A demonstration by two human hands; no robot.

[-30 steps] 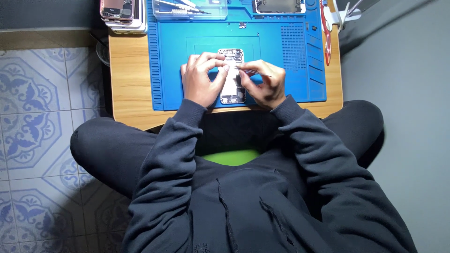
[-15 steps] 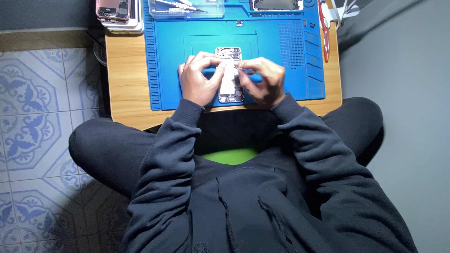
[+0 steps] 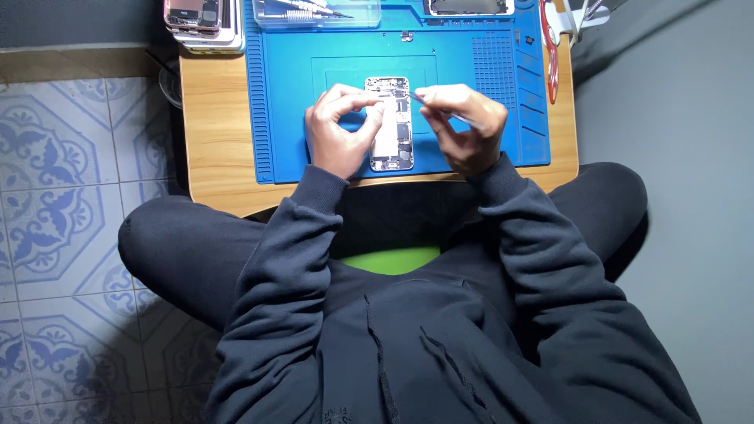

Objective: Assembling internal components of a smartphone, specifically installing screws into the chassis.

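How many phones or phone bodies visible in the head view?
3, maybe more: opened silver phone on the blue mat between both hands; dark-screened one at top edge; pinkish one topping the top-left stack, possibly hiding others.

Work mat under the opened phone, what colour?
Blue, with a raised grid section at its right; the mat shows best in the head view.

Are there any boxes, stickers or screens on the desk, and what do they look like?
Opened silver phone: middle of the blue rubber work mat, innards showing, beside the left hand.
Stack of flat phone parts: desk's far left corner, whitish slabs, top one pinkish with dark insides.
Clear plastic tray: mat's far edge, holds metal tools.
Dark-faced panel: far edge, cut off; hard to tell more.
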